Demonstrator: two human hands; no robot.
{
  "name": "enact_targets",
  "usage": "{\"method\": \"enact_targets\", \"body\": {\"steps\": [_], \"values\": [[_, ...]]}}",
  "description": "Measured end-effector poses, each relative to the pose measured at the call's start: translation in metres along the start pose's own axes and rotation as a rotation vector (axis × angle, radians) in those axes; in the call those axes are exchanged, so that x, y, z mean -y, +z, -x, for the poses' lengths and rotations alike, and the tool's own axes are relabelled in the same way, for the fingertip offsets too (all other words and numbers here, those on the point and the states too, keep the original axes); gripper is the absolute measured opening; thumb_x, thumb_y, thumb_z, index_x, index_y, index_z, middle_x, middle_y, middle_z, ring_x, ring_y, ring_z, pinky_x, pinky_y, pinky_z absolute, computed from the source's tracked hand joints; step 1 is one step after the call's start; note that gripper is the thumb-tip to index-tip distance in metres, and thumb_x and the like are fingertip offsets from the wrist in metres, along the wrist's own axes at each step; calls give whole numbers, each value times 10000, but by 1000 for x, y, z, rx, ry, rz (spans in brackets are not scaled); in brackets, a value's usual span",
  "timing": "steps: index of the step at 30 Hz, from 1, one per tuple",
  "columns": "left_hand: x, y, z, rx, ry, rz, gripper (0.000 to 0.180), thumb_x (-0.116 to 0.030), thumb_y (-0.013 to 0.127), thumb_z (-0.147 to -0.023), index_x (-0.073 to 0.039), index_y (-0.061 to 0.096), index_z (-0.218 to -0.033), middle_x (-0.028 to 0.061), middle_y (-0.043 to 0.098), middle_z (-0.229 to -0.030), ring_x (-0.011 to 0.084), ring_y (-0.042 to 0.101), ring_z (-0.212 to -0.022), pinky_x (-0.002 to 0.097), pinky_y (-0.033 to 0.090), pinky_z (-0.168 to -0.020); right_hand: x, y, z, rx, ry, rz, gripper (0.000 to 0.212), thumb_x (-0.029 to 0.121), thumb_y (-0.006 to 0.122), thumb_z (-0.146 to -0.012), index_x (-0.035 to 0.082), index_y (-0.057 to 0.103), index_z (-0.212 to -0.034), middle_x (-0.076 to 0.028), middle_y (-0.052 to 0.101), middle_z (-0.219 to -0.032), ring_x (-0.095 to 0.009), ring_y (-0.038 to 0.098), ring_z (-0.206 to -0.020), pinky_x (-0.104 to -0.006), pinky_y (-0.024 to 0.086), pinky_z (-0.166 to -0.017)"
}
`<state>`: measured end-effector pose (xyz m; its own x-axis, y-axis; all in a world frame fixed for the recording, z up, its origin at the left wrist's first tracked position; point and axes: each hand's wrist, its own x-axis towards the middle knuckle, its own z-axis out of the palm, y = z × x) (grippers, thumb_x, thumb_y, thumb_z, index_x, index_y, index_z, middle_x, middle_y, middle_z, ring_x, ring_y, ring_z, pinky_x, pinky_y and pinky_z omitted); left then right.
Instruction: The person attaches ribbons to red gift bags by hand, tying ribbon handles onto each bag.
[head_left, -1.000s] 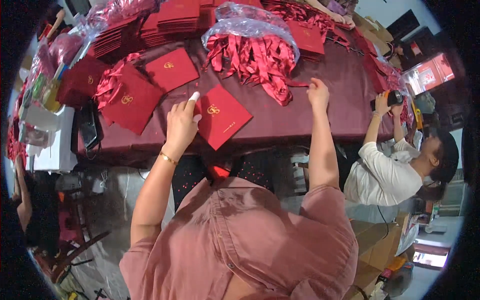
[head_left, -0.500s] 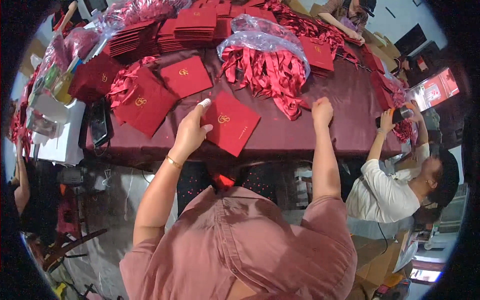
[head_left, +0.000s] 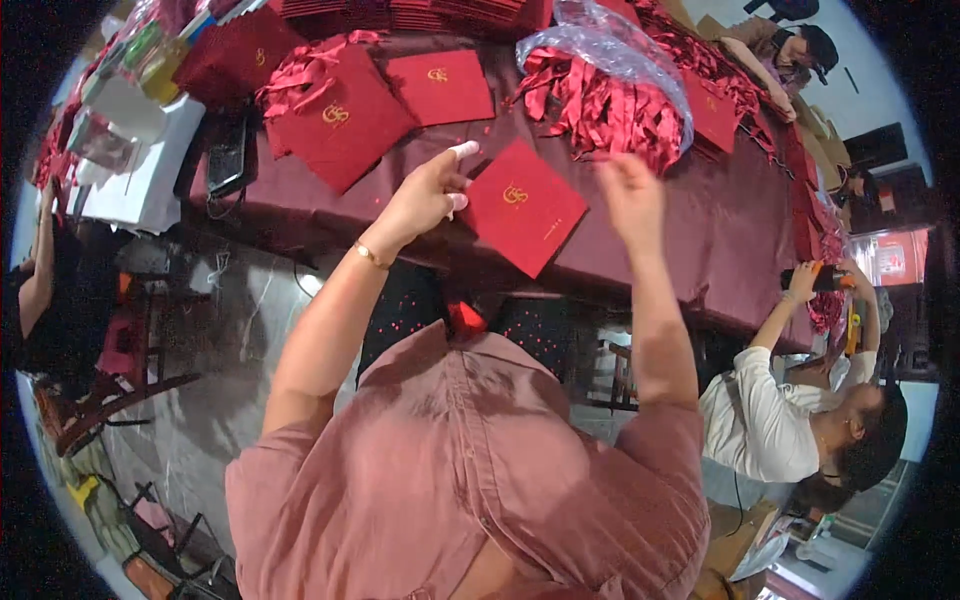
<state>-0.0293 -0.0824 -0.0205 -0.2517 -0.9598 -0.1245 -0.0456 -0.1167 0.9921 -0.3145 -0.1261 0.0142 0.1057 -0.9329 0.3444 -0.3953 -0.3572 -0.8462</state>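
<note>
A flat red square card or envelope [head_left: 525,215] with a gold emblem lies turned cornerwise near the table's front edge. My left hand [head_left: 425,200] is at its left corner, fingers apart, with white covers on the thumb and a fingertip. Nothing shows in its grasp. To the right, my right hand [head_left: 635,195] is at the lower end of a heap of shiny red ribbons [head_left: 600,105], which spill from a clear plastic bag [head_left: 640,50]. Motion blurs its fingers, so whether they pinch a ribbon cannot be made out.
More red squares [head_left: 345,115] lie left, some under loose ribbons, and stacks stand at the back. A black phone [head_left: 227,160] rests on the dark red tablecloth [head_left: 690,230] by a white box [head_left: 145,180]. A person in white [head_left: 765,420] works at the right.
My right hand has moved forward to the ribbon heap. My left hand has drawn back slightly from the red square. The whole view has shifted, with the table now higher and tilted.
</note>
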Motion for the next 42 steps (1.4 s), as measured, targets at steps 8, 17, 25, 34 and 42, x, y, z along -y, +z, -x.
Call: {"method": "enact_targets", "body": {"steps": [8, 17, 25, 34, 42], "values": [[3, -2, 7, 13, 42, -8, 713, 131, 519, -806, -133, 373, -1451, 55, 601, -1041, 103, 534, -878, 216, 434, -686, 27, 86, 24, 339, -226, 168, 133, 165, 609, -859, 40, 649, -877, -170, 659, -817, -341, 656, -785, -412, 509, -654], [6, -2, 7, -17, 95, 14, 653, 134, 521, -806, -68, 404, -1416, 34, 593, -923, 76, 511, -748, 222, 440, -619, 36, 94, 23, 339, -292, 381, 142, 228, 598, -865, 90, 625, -849, -162, 649, -731, -369, 643, -689, -481, 496, -585], [-5, 1, 16, -22, 117, -32, 642, 124, 530, -809, -71, 415, -1410, 55, 620, -955, 75, 529, -769, 228, 464, -638, 36, 91, 24, 404, -269, 465, 175, 232, 595, -847, 64, 604, -800, -175, 632, -698, -382, 633, -666, -495, 495, -571], [-18, 10, 14, -168, 166, -130, 429, 26, 655, -814, -41, 583, -1231, 97, 670, -863, 103, 605, -721, 269, 508, -611, 55, 88, 24, 459, -280, 626, 207, 274, 603, -834, 71, 601, -795, -182, 636, -690, -381, 641, -673, -512, 499, -588], [-7, 14, 5, -141, 73, -8, 418, 79, 648, -792, -35, 607, -1192, 67, 621, -943, 120, 566, -820, 259, 502, -661, 46, 87, 31, 306, -126, 422, 201, 263, 685, -828, 76, 630, -875, -153, 614, -675, -317, 643, -639, -394, 474, -557]]}}
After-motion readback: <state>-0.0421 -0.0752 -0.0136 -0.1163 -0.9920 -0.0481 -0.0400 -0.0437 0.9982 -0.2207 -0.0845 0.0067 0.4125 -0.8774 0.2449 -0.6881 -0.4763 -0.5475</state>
